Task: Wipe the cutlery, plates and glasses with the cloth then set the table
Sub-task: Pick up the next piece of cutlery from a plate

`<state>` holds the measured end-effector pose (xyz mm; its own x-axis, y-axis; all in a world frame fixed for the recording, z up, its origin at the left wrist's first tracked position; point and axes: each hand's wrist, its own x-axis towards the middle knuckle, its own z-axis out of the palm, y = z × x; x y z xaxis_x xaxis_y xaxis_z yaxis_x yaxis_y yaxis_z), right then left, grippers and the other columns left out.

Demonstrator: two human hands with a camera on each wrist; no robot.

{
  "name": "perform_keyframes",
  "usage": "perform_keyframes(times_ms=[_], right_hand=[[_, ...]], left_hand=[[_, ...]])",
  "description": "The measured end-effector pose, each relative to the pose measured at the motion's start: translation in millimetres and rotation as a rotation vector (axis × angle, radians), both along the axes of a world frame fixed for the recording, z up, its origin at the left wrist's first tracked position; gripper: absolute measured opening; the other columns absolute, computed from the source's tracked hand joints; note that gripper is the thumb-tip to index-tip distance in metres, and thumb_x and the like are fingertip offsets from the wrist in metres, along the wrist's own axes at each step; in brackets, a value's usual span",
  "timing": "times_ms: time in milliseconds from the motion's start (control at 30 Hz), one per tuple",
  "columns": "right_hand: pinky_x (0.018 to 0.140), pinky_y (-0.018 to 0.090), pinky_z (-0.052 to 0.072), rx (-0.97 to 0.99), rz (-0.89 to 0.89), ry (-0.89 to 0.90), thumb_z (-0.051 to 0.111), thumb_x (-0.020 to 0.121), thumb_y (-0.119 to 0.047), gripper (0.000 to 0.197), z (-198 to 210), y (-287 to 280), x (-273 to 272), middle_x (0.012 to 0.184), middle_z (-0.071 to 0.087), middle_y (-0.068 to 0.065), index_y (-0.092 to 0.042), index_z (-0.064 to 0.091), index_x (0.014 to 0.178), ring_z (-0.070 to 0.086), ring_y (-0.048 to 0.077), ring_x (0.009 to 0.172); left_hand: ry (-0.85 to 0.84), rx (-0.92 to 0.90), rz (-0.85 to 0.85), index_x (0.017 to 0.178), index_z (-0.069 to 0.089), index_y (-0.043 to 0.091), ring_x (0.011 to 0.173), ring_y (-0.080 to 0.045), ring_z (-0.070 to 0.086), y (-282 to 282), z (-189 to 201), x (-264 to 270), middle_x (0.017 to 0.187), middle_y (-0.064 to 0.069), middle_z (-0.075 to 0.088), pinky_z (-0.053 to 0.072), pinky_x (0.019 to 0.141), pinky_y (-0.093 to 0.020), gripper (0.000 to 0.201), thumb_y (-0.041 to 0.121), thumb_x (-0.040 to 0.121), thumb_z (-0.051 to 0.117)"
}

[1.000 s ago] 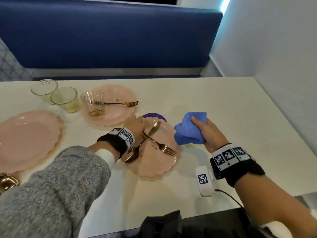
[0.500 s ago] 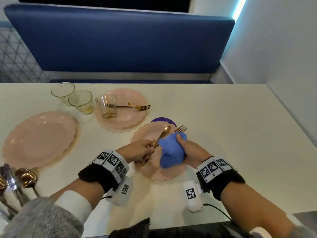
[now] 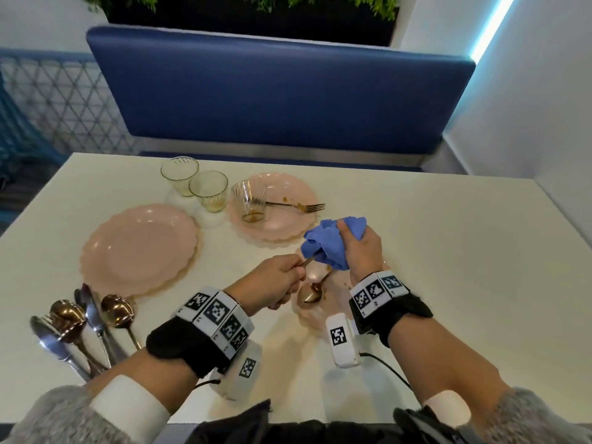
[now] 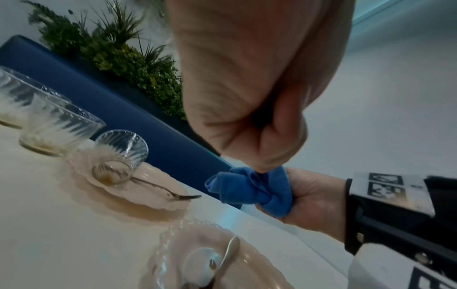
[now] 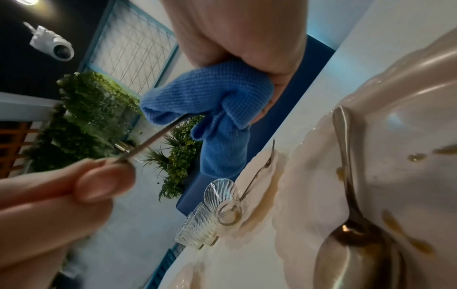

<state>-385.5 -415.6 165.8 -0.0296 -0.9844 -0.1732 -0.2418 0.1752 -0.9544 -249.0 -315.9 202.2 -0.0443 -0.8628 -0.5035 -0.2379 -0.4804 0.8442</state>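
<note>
Bunching the waffle-textured blue cloth (image 3: 326, 245) around a thin metal handle (image 5: 153, 139)

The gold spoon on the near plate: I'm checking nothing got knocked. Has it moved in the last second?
Yes. The gold spoon lay bowl-down at the near plate's left rim; it now lies further in on the plate.
</note>
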Motion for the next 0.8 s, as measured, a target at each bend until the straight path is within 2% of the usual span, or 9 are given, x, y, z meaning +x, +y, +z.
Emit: perform_keyframes(times_ms=[100,200,300,367,433,500,633,733,800], right_hand=[[0.084,0.041,0.052,-0.069,-0.04,0.001,0.059,0.091,-0.029,0.013,1.8,4.3,11.7,0.089,0.064,0.01,-0.021,0.062,0.081,0.06,0.026,0.087],[0.081,0.033,0.046,-0.1,-0.128,0.029,0.055,0.094,-0.032,0.031,5.9,3.2,20.5,0.095,0.062,0.013,-0.003,0.062,0.101,0.057,0.025,0.088],[0.075,0.026,0.045,-0.105,-0.23,-0.033,0.04,0.1,-0.033,0.04,9.9,-3.3,16.5,0.102,0.06,0.011,-0.001,0.06,0.112,0.059,0.028,0.097],[0.078,0.022,0.05,0.025,-0.113,-0.148,0.035,0.096,-0.053,0.058,5.2,4.2,27.4,0.114,0.06,0.007,-0.006,0.054,0.124,0.058,0.023,0.102],[0.095,0.037,0.051,0.237,0.098,-0.322,0.041,0.079,-0.074,0.082,-2.0,21.7,51.2,0.122,0.061,0.018,-0.009,0.049,0.128,0.06,0.028,0.107],[0.087,0.042,0.051,0.322,0.226,-0.453,0.041,0.088,-0.064,0.074,-3.5,41.6,80.1,0.12,0.059,0.027,-0.004,0.045,0.13,0.06,0.031,0.102],[0.067,0.031,0.054,0.252,0.441,-0.45,0.042,0.098,-0.038,0.052,3.3,63.9,121.2,0.124,0.059,0.026,-0.003,0.042,0.136,0.062,0.031,0.101],[0.077,0.03,0.054,0.205,0.58,-0.422,0.046,0.096,-0.035,0.052,9.3,69.7,135.6,0.122,0.061,0.019,0.002,0.044,0.133,0.062,0.026,0.106],[0.09,0.036,0.053,0.153,0.597,-0.346,0.048,0.098,-0.03,0.039,18.1,76.0,145.9,0.119,0.065,0.014,-0.001,0.054,0.125,0.063,0.023,0.109]], left_hand=[[-0.01,-0.024,0.022,0.08,0.041,0.012,0.035,-0.005,0.024,5.7,5.2,10.8,0.057,0.0,0.034,0.017,0.036,-0.011,0.02,0.011,0.099,0.035],[-0.078,-0.064,0.04,0.075,0.045,0.014,0.04,-0.009,0.027,11.1,8.1,24.7,0.056,0.001,0.035,0.019,0.036,-0.014,0.024,0.012,0.098,0.037],[-0.084,-0.087,0.143,0.075,0.049,0.013,0.044,-0.012,0.027,21.2,8.8,46.3,0.055,0.001,0.037,0.019,0.037,-0.015,0.025,0.014,0.098,0.039],[-0.041,-0.108,0.211,0.075,0.051,0.013,0.042,-0.011,0.026,26.2,5.3,53.1,0.054,0.001,0.036,0.018,0.037,-0.015,0.025,0.014,0.098,0.04],[0.007,-0.118,0.247,0.074,0.051,0.014,0.035,-0.009,0.025,28.6,-1.7,48.2,0.05,0.002,0.034,0.017,0.037,-0.013,0.026,0.013,0.097,0.04],[0.094,-0.109,0.309,0.072,0.05,0.014,0.032,-0.007,0.023,29.1,-7.6,44.3,0.048,0.002,0.032,0.016,0.037,-0.011,0.027,0.015,0.097,0.041],[0.215,-0.121,0.464,0.064,0.043,0.013,0.034,-0.005,0.023,35.4,-12.3,67.7,0.054,-0.001,0.031,0.016,0.036,-0.013,0.03,0.011,0.094,0.043],[0.392,-0.108,0.562,0.073,0.049,0.013,0.04,-0.006,0.038,49.6,-12.2,89.9,0.062,-0.004,0.043,0.031,0.039,-0.017,0.022,0.002,0.092,0.043],[0.564,-0.126,0.654,0.091,0.057,0.013,0.064,-0.014,0.056,60.8,-10.4,106.5,0.079,-0.006,0.057,0.045,0.063,-0.027,0.016,0.005,0.092,0.044]])
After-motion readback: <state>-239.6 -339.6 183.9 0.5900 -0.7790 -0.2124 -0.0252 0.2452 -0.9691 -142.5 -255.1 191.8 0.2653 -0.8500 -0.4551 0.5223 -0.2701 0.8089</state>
